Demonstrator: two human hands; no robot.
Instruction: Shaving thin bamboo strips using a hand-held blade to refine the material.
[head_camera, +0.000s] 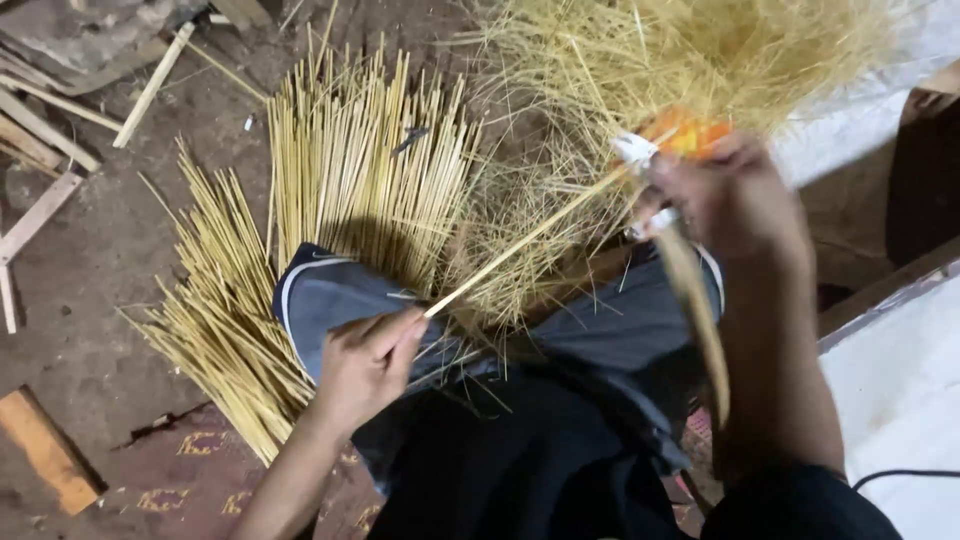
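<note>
My left hand (368, 362) rests on my knee and pinches the near end of a thin bamboo stick (520, 243). The stick slants up to the right toward my right hand (728, 195). That hand is closed around an orange-and-white handled tool (672, 140), probably a knife, held against the stick. A curled shaving (693, 300) hangs down below the right hand. Piles of cut yellow sticks (350, 170) lie fanned on the ground ahead of my knees.
A tangle of fine straw-like shavings (690, 50) fills the upper right. Wood scraps and slats (60, 110) lie at the upper left, and an orange wood block (45, 450) at the lower left. A white surface (900, 390) with a black cable is at right.
</note>
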